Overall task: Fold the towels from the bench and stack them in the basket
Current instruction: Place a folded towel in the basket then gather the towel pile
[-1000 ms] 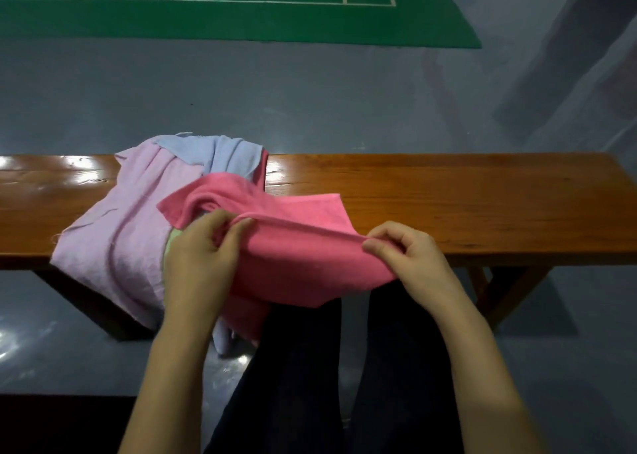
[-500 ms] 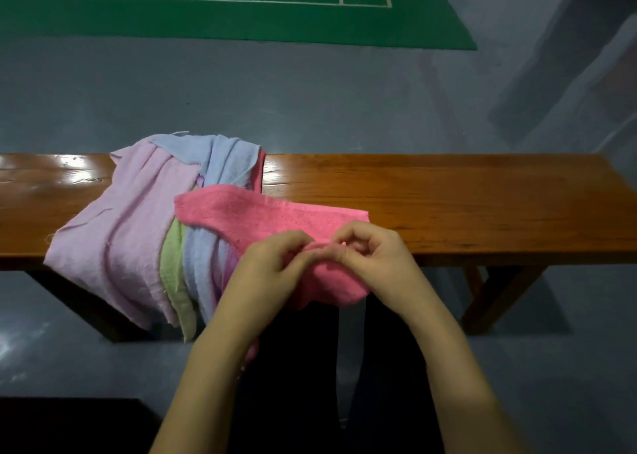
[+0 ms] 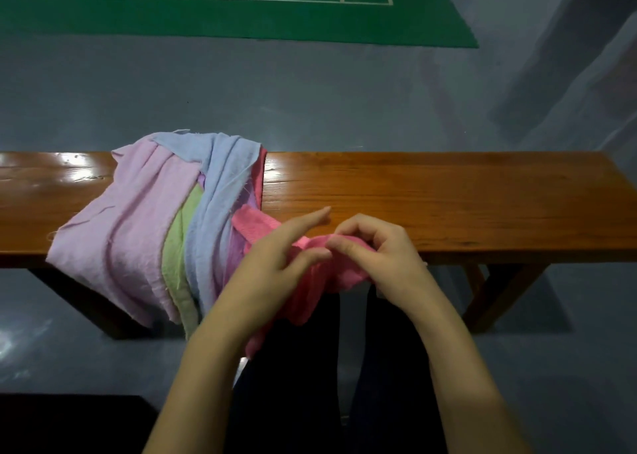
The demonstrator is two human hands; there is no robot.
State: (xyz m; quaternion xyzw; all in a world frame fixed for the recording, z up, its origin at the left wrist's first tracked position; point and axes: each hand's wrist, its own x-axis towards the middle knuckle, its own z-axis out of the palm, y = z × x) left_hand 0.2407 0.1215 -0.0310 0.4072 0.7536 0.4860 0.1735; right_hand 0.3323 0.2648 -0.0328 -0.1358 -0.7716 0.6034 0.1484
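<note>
The right hand (image 3: 382,257) is pinching the bunched top edge of the pink towel (image 3: 331,274), its fingers (image 3: 348,227) curled over the cloth with the thumb closing underneath. The left hand (image 3: 275,264) is touching the same towel just beside that pinch; its forefinger is pointing straight out, away from the cloth, the other fingers are loosely bent against the fabric, and it does not appear to be clamping anything firmly. Below the fingers the towel is hanging in a crumpled fold over the near edge of the bench (image 3: 448,205), down toward the person's dark trousers (image 3: 310,384). Just beyond the left fingertips the towel's far corner is lying against the pile of unfolded towels (image 3: 155,226), lilac, green and blue, draped over the bench edge. No basket is in view.

The risk, as I judge it, is that the fold is being gathered rather than laid flat: with only one hand truly gripping, the loose lower part could slide off toward the floor (image 3: 86,333), or the edges could end up misaligned. Pulling the pink corner away could also drag the neighbouring pile off the bench.
</note>
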